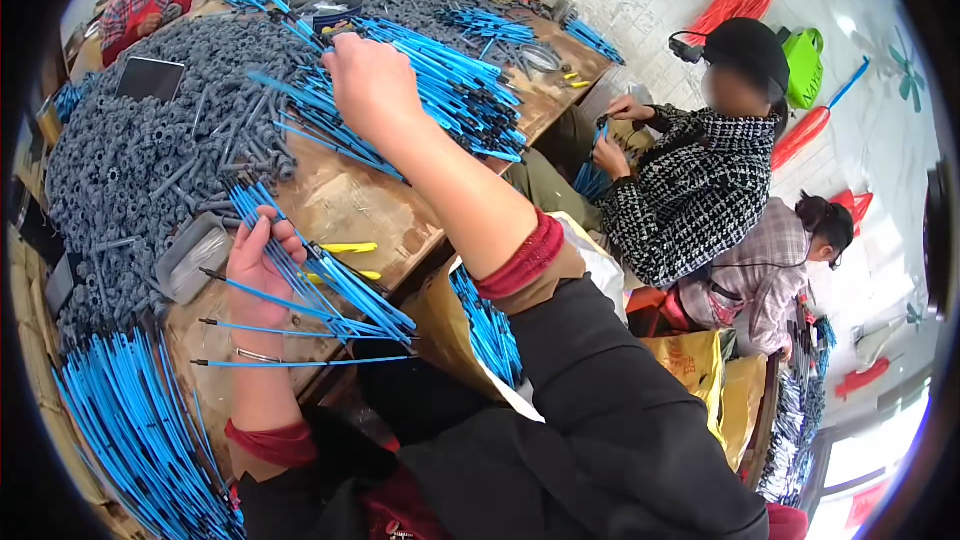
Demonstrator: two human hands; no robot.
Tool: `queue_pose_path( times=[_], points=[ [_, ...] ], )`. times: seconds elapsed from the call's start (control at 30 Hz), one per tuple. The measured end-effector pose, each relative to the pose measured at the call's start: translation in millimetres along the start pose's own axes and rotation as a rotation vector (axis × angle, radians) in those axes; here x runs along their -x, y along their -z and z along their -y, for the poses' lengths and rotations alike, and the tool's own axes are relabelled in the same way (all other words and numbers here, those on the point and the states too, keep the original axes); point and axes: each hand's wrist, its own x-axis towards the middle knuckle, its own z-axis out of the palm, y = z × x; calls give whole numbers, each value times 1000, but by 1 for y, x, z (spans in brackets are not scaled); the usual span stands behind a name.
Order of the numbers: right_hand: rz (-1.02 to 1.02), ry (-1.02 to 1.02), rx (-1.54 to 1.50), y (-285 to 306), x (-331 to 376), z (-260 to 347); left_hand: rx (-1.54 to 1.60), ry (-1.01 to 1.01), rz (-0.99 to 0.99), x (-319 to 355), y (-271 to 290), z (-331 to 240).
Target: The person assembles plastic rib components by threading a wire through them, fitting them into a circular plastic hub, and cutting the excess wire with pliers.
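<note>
My left hand (262, 265) is closed around a bundle of thin blue rods (350, 298) with black tips, and a few rods splay out loosely over the wrist. Farther off, my right hand (375, 88) reaches over a large heap of similar blue rods (450, 90) on the table. Its fingers are bent together at the heap's left end; what they pinch is hidden. A tool with yellow handles (345, 248) lies on the wood just right of my left hand. Beside that hand stands a clear plastic tray (192, 258).
Small grey plastic parts (120, 185) cover the table's left and far side, with a dark tablet-like device (150, 79) on them. More blue rods (140, 420) lie at lower left. A rod-filled bag (435, 325) stands by the table edge. Co-workers sit right (690, 180) and far left (140, 5).
</note>
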Motion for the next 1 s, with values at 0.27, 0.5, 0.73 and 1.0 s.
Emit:
queue_pose_path(
  times=[0.27, 0.5, 0.73, 1.0],
  points=[
    [796, 59, -853, 50, 70, 31, 166, 37, 104, 0, 2, -3],
    [586, 129, -308, 29, 118, 40, -193, -197, -20, -1, -4, 3],
    [761, -19, -451, 24, 114, 47, 267, 1, 248, 5, 6, -2],
    [611, 93, -213, -21, 8, 2, 88, -74, -108, 18, -12, -17]
  ],
)
